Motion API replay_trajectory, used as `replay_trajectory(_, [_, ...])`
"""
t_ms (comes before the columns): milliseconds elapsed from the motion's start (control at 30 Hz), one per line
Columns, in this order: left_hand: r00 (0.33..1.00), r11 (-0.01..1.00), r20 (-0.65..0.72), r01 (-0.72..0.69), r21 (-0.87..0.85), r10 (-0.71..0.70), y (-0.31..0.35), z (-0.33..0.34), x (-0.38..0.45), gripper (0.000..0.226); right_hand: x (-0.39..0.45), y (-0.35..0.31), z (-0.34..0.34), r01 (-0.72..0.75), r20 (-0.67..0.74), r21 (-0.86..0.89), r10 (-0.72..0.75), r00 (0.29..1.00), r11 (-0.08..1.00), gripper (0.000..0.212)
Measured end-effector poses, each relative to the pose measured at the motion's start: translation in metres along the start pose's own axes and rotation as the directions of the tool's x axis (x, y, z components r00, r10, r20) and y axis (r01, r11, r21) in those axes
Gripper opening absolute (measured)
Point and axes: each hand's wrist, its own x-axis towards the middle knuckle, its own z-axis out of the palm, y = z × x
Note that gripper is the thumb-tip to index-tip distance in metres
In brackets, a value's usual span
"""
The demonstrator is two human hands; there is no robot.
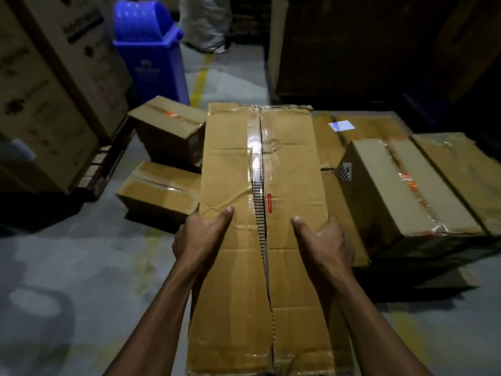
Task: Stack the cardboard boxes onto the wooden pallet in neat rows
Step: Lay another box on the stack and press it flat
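Observation:
A long cardboard box (287,164) with a taped, torn centre seam fills the middle of the view, running away from me. My left hand (200,237) grips its left edge with the thumb on top. On the opposite edge, my right hand (322,245) holds the box the same way. To the right lies a large taped box (401,191) on top of flatter boxes (371,126). Two smaller boxes sit at the left, one (168,126) leaning behind the other (160,191). The pallet itself is hidden under the boxes.
A blue bin (151,50) stands at the back left beside tall printed cartons (48,90) on a pallet. A white sack (206,23) leans at the back. Dark stacked goods (366,50) rise at the back right. Grey concrete floor (81,267) with a yellow line lies at my left.

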Motion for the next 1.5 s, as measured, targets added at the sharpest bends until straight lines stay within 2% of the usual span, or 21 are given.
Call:
replay_trajectory(100, [0.998,0.999,0.046,-0.035,-0.004,0.035,0.022,0.035,-0.016,0.068,0.014,0.027,-0.035,-0.001,-0.014,0.007,0.001,1.000,1.000,0.061])
replay_trajectory(367, [0.996,0.999,0.093,0.000,-0.036,0.003,0.089,0.132,-0.068,0.087,0.063,0.111,-0.124,-0.032,-0.009,-0.033,0.031,0.999,0.999,0.069])
replay_trajectory(633, [0.995,1.000,0.101,0.006,0.011,-0.007,0.134,0.175,-0.085,0.088,0.094,0.140,-0.170,-0.032,0.009,-0.042,0.032,0.999,0.999,0.068])
replay_trajectory(1067, [0.991,0.998,0.119,0.059,0.018,-0.061,0.136,0.229,0.007,0.082,0.184,0.132,-0.134,-0.096,0.017,-0.080,0.098,0.995,0.992,0.074])
replay_trajectory(1200, [0.985,0.992,0.139,0.096,0.078,-0.106,0.136,0.245,0.040,0.072,0.211,0.130,-0.117,-0.107,0.018,-0.082,0.109,0.994,0.991,0.074])
replay_trajectory(1500, [0.950,0.982,0.249,0.174,0.073,-0.187,0.139,0.276,0.080,0.097,0.262,0.137,-0.099,-0.170,0.074,-0.105,0.178,0.981,0.980,0.073])
